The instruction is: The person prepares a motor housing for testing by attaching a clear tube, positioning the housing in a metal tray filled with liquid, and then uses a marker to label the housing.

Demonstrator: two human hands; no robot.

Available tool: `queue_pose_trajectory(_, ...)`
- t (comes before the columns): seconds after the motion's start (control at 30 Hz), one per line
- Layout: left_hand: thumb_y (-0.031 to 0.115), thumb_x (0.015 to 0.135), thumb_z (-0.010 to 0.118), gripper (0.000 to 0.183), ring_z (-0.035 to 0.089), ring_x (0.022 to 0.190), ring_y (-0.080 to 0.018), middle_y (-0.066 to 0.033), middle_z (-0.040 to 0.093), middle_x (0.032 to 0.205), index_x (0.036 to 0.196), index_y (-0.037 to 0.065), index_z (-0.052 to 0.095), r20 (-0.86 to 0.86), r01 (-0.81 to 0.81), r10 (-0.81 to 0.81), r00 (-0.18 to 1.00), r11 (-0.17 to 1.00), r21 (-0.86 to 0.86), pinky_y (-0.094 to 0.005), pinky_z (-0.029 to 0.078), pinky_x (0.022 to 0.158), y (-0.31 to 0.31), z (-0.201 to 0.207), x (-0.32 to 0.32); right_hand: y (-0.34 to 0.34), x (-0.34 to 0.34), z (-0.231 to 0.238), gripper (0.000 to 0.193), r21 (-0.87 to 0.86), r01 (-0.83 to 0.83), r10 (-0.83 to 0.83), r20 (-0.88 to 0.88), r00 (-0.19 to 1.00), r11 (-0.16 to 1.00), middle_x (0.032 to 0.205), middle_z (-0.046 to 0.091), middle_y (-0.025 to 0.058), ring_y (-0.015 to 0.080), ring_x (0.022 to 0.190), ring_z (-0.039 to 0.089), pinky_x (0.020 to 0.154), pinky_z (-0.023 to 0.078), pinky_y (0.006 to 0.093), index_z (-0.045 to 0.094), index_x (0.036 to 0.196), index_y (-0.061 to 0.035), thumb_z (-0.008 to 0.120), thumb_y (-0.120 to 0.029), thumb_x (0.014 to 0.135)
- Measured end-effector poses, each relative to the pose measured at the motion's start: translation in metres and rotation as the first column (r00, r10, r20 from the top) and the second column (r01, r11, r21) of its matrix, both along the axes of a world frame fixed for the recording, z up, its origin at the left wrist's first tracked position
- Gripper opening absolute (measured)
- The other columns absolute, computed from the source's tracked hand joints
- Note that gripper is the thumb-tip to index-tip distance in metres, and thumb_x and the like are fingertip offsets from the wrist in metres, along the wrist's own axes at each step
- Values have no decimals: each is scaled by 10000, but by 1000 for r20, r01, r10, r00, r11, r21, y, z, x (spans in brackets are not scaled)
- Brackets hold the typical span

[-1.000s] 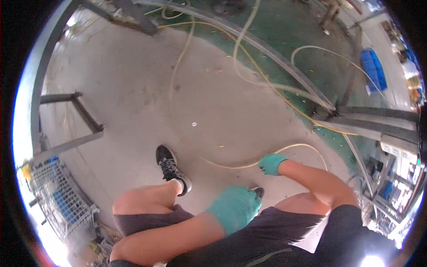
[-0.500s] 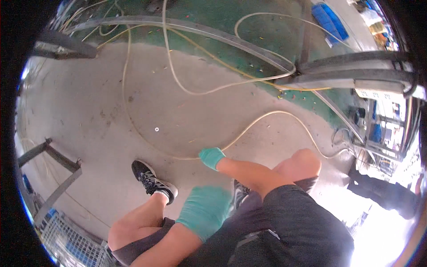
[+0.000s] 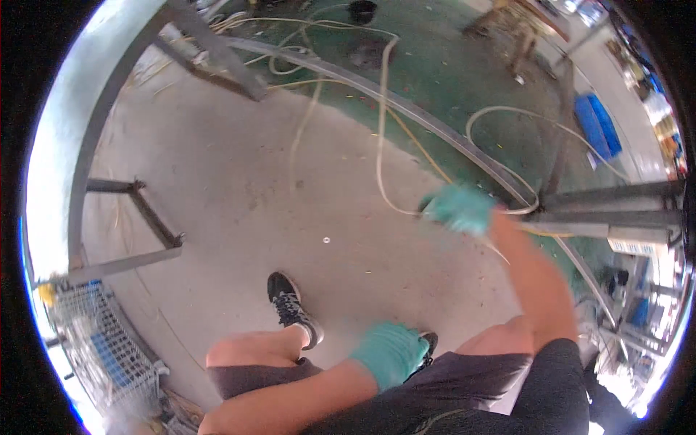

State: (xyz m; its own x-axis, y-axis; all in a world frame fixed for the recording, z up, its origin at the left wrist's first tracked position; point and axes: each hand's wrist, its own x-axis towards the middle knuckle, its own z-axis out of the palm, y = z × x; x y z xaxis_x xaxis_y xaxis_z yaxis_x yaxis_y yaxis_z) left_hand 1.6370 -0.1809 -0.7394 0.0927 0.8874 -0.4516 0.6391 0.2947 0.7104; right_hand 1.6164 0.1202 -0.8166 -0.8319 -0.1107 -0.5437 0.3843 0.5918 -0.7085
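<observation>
Both my hands wear green gloves. My right hand (image 3: 462, 208) reaches forward to the right, smeared by motion. Its fingers look closed, and a blurred length of pale hose (image 3: 494, 246) trails just below it, so it seems to grip that hose. Something dark shows at its fingertips, too blurred to name. My left hand (image 3: 391, 355) is low in front of my lap, its back toward me, beside my right shoe (image 3: 429, 346). Its fingers curl in, and what they hold, if anything, is hidden. Another cream hose (image 3: 380, 145) loops down behind my right hand.
A metal frame bar (image 3: 428, 119) crosses the green floor ahead. Grey table legs (image 3: 156, 217) stand left, above a wire basket (image 3: 119, 348). A blue bin (image 3: 598, 125) lies far right. A small white ring (image 3: 326, 240) is on the grey floor.
My right hand has risen from the floor, moving forward and right, and the hose on the floor has shifted with it. My left hand stays low. The whole view has turned left.
</observation>
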Motion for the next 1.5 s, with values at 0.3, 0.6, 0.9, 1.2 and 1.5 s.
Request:
queue_pose_trajectory(0.3, 215, 922, 582, 178, 707, 933, -305, -116, 728, 965, 966, 95, 705, -19, 112, -115, 993, 987, -111, -430, 530, 798, 0, 5, 1, 301, -9, 145, 427, 749, 540, -74, -608, 790, -384, 1101, 709, 192, 351, 965, 708, 794, 562, 489, 619, 1192, -107, 400, -436, 1031)
queue_pose_trajectory(0.6, 165, 884, 579, 140, 714, 844, -319, -147, 730, 914, 916, 84, 689, -8, 136, -138, 990, 986, -101, -468, 529, 707, -9, 8, 0, 228, 78, -94, 331, 951, 236, -637, -58, 769, 199, 1285, 663, 194, 382, 1175, 653, 944, 547, 494, 620, 1282, -79, 465, -181, 1007)
queue_pose_trajectory(0.9, 261, 908, 581, 237, 689, 701, -408, -199, 700, 771, 851, 71, 710, 70, -8, 13, 997, 997, -71, -520, 531, 652, -22, -20, 19, 205, 72, -106, 669, 867, 474, -704, -243, 667, 150, 1480, 487, 219, 392, 1300, 553, 1043, 482, 503, 332, 1546, -121, 594, -362, 980)
queue_pose_trajectory(1.2, 227, 879, 600, 180, 695, 678, -396, -188, 694, 738, 825, 86, 698, 8, 15, -16, 1000, 997, 75, -521, 536, 602, -20, -19, 17, 199, 45, -89, 594, 911, 408, -353, -365, 862, 54, 1478, 498, 186, 387, 1333, 508, 1077, 454, 489, 442, 1481, -92, 595, -345, 966)
queue_pose_trajectory(1.5, 220, 866, 603, 224, 692, 641, -396, -218, 692, 736, 794, 32, 704, 57, -168, 160, 985, 973, 158, -519, 535, 563, -11, -12, 5, -1, -101, -114, 431, 132, 136, -102, -236, 967, 982, 1216, 670, 235, 392, 1133, 645, 983, 500, 454, 645, 1276, -80, 579, -355, 951)
